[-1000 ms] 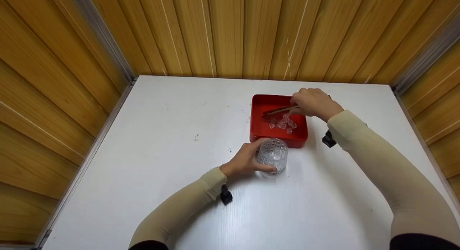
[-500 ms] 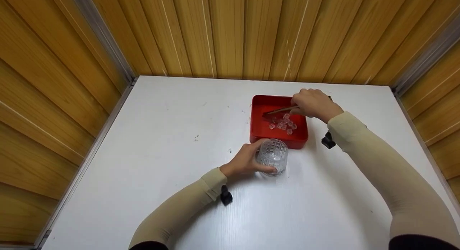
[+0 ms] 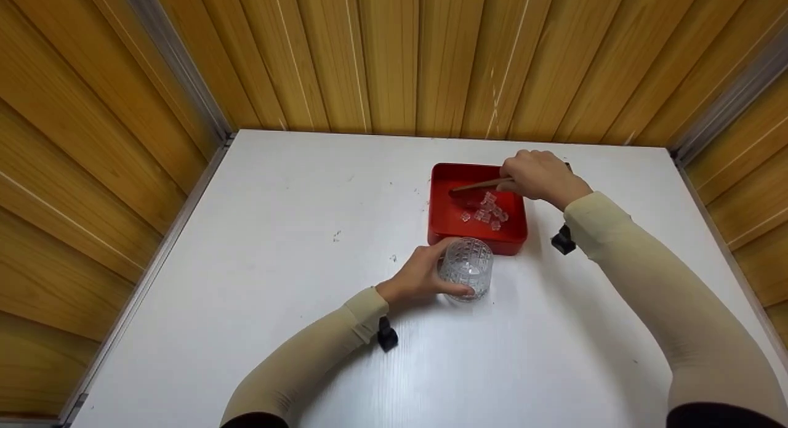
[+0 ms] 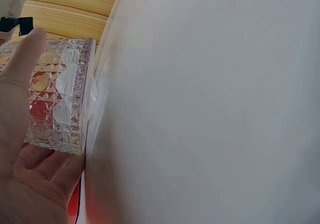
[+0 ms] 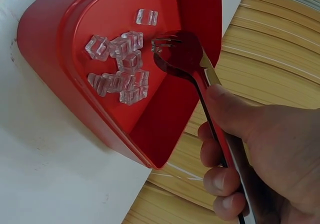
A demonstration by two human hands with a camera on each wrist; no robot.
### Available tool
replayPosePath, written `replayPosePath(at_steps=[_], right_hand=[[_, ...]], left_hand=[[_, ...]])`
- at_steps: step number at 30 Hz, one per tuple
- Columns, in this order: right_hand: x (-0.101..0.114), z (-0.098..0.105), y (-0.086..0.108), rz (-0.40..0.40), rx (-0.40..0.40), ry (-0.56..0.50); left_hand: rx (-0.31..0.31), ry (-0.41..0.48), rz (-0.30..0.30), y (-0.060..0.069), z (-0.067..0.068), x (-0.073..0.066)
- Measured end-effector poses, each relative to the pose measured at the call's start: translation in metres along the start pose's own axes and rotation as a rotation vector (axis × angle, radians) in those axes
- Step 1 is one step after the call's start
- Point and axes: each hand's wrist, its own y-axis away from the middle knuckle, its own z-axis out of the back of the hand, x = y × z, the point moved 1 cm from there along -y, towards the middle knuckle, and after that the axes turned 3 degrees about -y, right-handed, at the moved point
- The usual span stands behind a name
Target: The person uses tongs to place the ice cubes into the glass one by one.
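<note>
Tongs (image 5: 216,116): heads are hanging inside the red tray (image 3: 446,222), right of centre in the head view; there the long axis is running nearly level, tips pointing left and slightly down. In the right wrist view it's slanting from lower right to upper centre.
Right hand (image 3: 538,177): it's gripping those handles firmly, thumb and fingers curling round, hiding much of them from the head view.
Tips: tines are showing against a dark, glossy head; whether they're pinching a cube, I can't tell!
Clear cubes (image 5: 131,62): they're clustering in the tray, one sitting apart.
Left hand (image 3: 422,274): it's holding the glass (image 3: 469,269), most fingers hiding behind it in the head view.
Glass: it's standing upright on the white tabletop (image 3: 295,231), below the tray in frame; the left wrist view is cutting off its left end.
</note>
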Motion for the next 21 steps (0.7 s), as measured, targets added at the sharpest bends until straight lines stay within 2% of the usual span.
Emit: replayPosePath(at_steps=[21], right_hand=[[-0.007,0.011,0.016,-0.008,-0.03,-0.021]], left_hand=[[0.004,-0.001,0.018,-0.001,0.0,-0.001]])
